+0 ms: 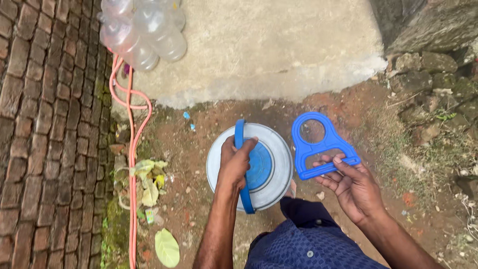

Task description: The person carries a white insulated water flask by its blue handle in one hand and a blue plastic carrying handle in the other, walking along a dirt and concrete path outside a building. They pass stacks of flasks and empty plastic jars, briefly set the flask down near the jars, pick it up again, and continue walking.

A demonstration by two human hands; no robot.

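Step in hand, as I read it: fitting carry handles to a big water jug. Left hand (235, 162) has its grip wrapped closed around a blue handle strap (241, 164) that runs across the top of the jug (276, 167), fingers curled over the strap near the blue cap (261, 167). Jug stands upright on the ground, seen from straight above, just in front of the person's knee.

Right hand (351, 184) holds a second, loose blue plastic carrier handle (318, 144), the kind with a round neck ring at one end and a flat bar at the other. Grip is partly open: fingers lie under and along the bar, thumb on top. A light hold, not a full clench. That handle is just right of the jug, apart from it, not touching.

Next move, my judgement: the ring has to line up over a bottle neck, so the right hand needs a firmer hold and a rotation to bring the ring down square. Left hand should steady the jug against tipping.

Surface: bare reddish dirt (199, 199), uneven, scattered pebbles and dead leaves (149, 179). Concrete slab (269, 45) ahead, brick paving (45, 149) on the left, rough stones (433, 74) on the right. An orange hose (132, 164) runs along the brick edge. A cluster of empty clear plastic bottles (142, 30) sits at the slab's top left corner. Outdoors, daylight, no other people visible.
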